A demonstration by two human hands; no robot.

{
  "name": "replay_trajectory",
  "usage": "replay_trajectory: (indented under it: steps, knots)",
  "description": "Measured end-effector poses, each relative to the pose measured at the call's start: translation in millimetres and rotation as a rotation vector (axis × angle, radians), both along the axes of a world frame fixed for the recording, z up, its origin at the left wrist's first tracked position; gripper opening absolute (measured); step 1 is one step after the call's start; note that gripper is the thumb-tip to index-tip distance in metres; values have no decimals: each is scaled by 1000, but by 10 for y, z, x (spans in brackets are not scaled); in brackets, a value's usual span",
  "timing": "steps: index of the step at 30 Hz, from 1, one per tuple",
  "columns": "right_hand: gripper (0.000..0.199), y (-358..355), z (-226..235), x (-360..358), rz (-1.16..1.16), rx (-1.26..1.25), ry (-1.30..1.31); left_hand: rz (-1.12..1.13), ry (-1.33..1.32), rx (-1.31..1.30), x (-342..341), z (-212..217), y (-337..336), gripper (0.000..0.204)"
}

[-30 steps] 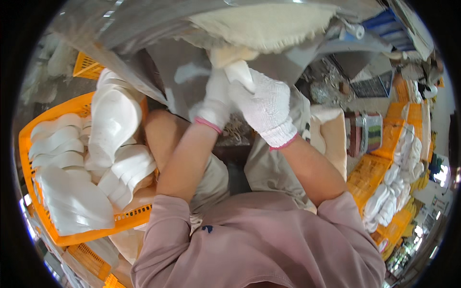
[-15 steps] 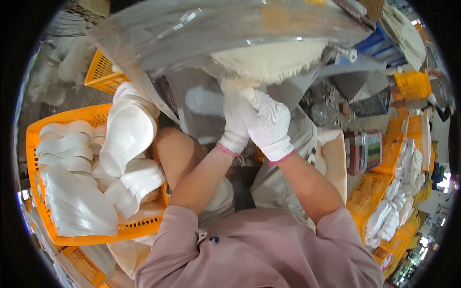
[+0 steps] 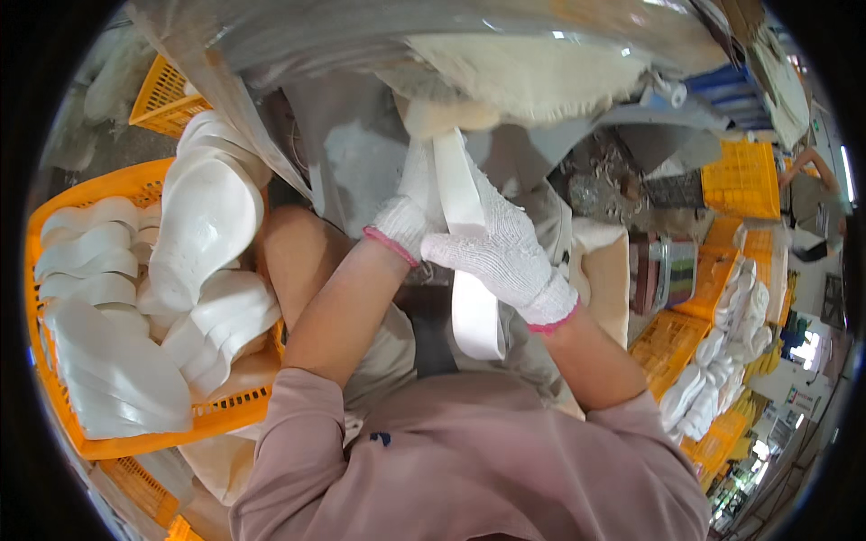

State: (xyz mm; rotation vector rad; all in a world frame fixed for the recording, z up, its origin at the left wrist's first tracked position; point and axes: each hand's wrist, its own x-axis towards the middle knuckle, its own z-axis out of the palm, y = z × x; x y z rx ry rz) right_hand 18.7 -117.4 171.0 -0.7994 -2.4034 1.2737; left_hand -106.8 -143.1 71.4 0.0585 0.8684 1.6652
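Between my hands is a white shoe sole (image 3: 476, 316), standing on edge, one end toward my lap and the other up by a cream cloth-like wheel (image 3: 532, 77) and a tan rounded piece under it. My right hand (image 3: 505, 248), in a white knit glove with a pink cuff, is closed round the sole's middle with the thumb across its near side. My left hand (image 3: 410, 194), gloved alike, lies along the sole's left side near its far end; its fingertips are hidden. Whether the sole touches the wheel or the tan piece I cannot tell.
At my left an orange crate (image 3: 180, 433) holds many stacked white soles (image 3: 207, 225). A grey, plastic-covered hood (image 3: 316, 54) arches over the wheel. Orange crates (image 3: 667, 347) with more white pieces stand at right. Another person (image 3: 816, 203) is at the far right.
My hands have spread along the sole and the right one has shifted toward me. The sole, mostly hidden before, now shows at length. My view has turned slightly right.
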Motion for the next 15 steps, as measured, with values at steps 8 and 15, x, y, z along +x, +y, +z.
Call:
replay_trajectory:
  steps: [8,15]
  knots:
    - [73,-202,180,-12,-7,-170,-24,-36,-307,35,-135,187,53,37]
    - [58,-371,388,248,28,-11,-37,159,528,154,49,-142,16,37]
